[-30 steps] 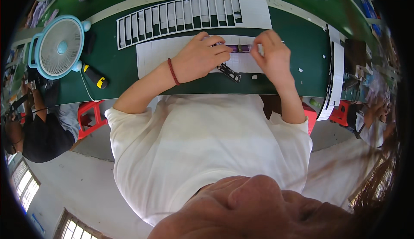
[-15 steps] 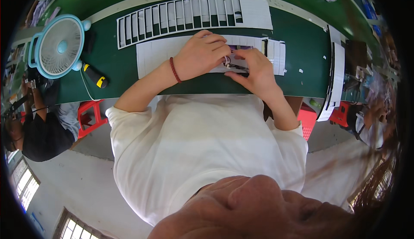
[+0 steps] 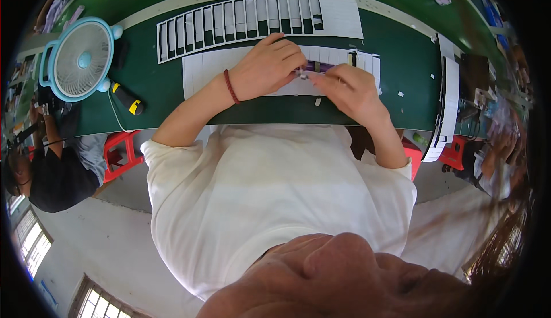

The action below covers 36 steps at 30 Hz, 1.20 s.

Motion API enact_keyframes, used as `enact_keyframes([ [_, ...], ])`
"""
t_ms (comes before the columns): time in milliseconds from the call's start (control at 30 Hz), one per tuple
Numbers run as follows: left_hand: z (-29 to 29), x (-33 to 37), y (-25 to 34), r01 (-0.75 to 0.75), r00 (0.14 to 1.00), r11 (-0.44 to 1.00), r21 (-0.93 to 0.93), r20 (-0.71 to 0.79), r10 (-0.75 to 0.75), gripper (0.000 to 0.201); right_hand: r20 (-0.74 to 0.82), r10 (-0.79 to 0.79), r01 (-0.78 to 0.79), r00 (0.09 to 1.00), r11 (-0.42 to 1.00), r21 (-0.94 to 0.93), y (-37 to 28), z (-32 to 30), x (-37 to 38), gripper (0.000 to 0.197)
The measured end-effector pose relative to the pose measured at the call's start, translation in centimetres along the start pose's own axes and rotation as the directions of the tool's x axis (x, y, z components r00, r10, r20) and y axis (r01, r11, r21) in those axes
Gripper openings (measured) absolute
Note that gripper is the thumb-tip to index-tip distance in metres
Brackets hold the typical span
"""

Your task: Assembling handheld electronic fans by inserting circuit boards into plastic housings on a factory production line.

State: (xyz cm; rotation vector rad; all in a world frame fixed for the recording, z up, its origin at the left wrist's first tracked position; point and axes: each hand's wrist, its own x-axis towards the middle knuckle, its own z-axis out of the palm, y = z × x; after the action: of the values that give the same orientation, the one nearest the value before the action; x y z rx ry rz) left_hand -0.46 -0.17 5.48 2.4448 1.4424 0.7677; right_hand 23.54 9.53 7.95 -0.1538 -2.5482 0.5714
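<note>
Purple strip (image 3: 325, 66) seems light, slick: grip its ends. I can't tell what left hand (image 3: 268, 70) or right hand (image 3: 353, 93) grasps.

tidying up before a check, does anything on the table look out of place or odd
Small white scraps lie loose on the green table, one towards its near edge and others farther right, like stray offcuts. The white sheets at the right also jut out past the near edge. Nothing looks spilled.
</note>
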Motion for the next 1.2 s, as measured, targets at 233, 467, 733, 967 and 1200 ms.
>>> enact_keyframes([
  [233,0.3,-0.4,-0.1,0.068,0.997,0.995,-0.067,-0.044,-0.071,0.051,0.174,0.485,-0.51,0.857,0.75,0.422,1.5,0.1,-2.1,0.034],
  [467,0.4,-0.3,-0.5,0.014,0.992,0.999,-0.043,-0.125,-0.019,0.035,0.045,0.473,-0.474,0.88,0.868,0.145,-1.7,-0.5,-1.4,0.035],
  [733,1.1,-0.6,0.4,0.076,0.979,0.992,0.1,-0.194,-0.055,0.017,-0.143,0.33,-0.344,0.933,0.935,-0.09,-1.2,0.5,-1.4,0.032],
  [967,0.4,-0.3,0.9,0.133,0.986,0.984,0.115,-0.114,-0.12,0.014,-0.174,0.268,-0.292,0.947,0.948,-0.128,-0.1,1.3,-0.4,0.03],
  [1200,-0.1,-0.3,0.9,0.104,0.994,0.975,0.197,0.014,-0.108,0.014,-0.054,0.385,-0.379,0.921,0.921,0.093,0.2,1.8,-1.2,0.031],
])
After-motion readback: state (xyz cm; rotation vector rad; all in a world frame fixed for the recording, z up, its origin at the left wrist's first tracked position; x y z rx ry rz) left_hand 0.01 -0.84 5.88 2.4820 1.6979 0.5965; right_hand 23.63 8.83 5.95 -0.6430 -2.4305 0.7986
